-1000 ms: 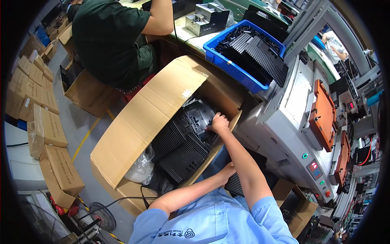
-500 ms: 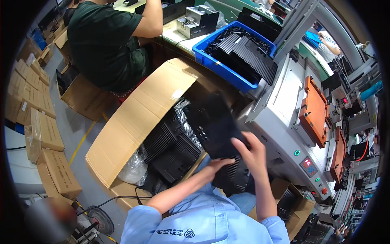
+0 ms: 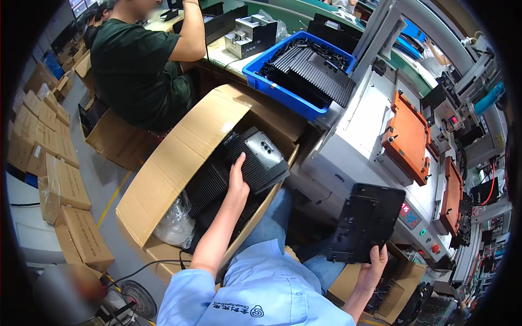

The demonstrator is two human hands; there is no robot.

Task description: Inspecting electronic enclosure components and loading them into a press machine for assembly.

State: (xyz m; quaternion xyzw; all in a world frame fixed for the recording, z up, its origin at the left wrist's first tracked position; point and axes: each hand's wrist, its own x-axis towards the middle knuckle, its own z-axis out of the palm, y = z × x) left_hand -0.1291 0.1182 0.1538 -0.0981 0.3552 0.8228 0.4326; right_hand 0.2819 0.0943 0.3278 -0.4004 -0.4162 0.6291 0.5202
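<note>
My left hand [image 3: 237, 185] reaches over the open cardboard box [image 3: 176, 168] in front of me. Its fingers grip the near left edge of a ribbed black panel [image 3: 265, 157], which is tilted and has a shiny smooth patch with small dark holes. More ribbed black panels [image 3: 204, 187] lie inside the box under it. Out to the right, my right hand [image 3: 374, 266] grips a flat black panel [image 3: 370, 223] by its lower edge, thumb on the face. That panel is held up, with small raised details on its surface. The fingers behind it are hidden.
Clear plastic wrap [image 3: 176, 223] sits in the box's near corner. A blue bin [image 3: 283, 98] of black parts stands beyond. At right is a white machine [image 3: 348, 146] with orange fixtures [image 3: 406, 138]. Another box [image 3: 399, 293] lies below my right hand. A seated person [image 3: 136, 70] works at far left.
My hands have moved apart. The left has gone left over the box with the ribbed panel; the right has moved right and nearer me with the flat panel.
</note>
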